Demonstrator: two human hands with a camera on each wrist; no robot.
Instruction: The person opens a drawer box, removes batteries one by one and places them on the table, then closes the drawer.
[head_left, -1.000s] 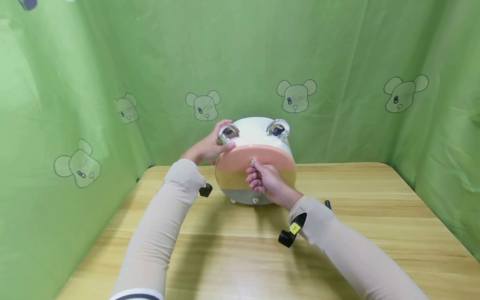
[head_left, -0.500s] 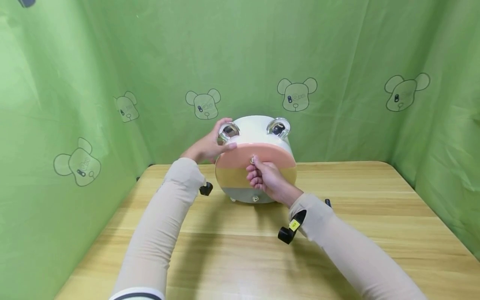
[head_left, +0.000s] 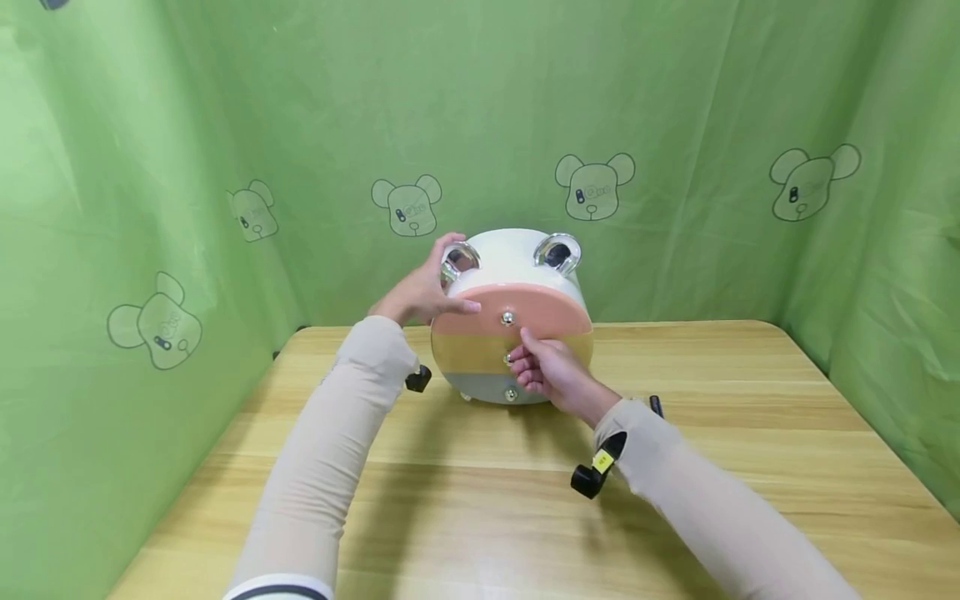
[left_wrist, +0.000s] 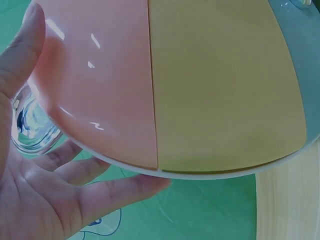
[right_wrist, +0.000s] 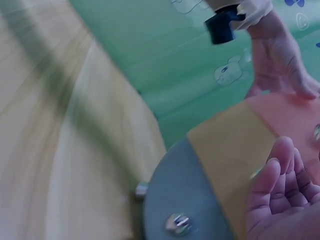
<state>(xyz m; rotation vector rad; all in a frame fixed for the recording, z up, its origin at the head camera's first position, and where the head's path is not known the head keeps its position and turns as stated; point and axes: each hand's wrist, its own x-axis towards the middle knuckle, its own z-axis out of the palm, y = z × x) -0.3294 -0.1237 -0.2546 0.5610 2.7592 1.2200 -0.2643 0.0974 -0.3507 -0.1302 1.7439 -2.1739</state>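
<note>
A round-fronted drawer box (head_left: 517,258) stands on the table, with silver ring ears on its white top. Its front has a pink drawer (head_left: 551,310), a yellow drawer (head_left: 465,357) and a grey one (head_left: 480,385), each with a silver knob. My left hand (head_left: 420,292) grips the box's upper left around one ear (left_wrist: 32,125), thumb on the pink front, fingers along the side. My right hand (head_left: 555,371) is at the middle knob (head_left: 508,359), fingers loosely bent and partly covering it. In the right wrist view, that knob shows just beyond the fingertips (right_wrist: 270,172).
The box stands on short feet (right_wrist: 141,190) on a wooden table (head_left: 465,500). Green curtains (head_left: 487,100) with bear prints enclose the back and sides. Black wrist cameras (head_left: 588,481) stick out from both sleeves. A small dark object (head_left: 656,406) shows beside the right forearm.
My right hand has let go of the top knob and moved down and slightly right to the middle one. The left thumb has shifted a little on the pink front; the box stays put.
</note>
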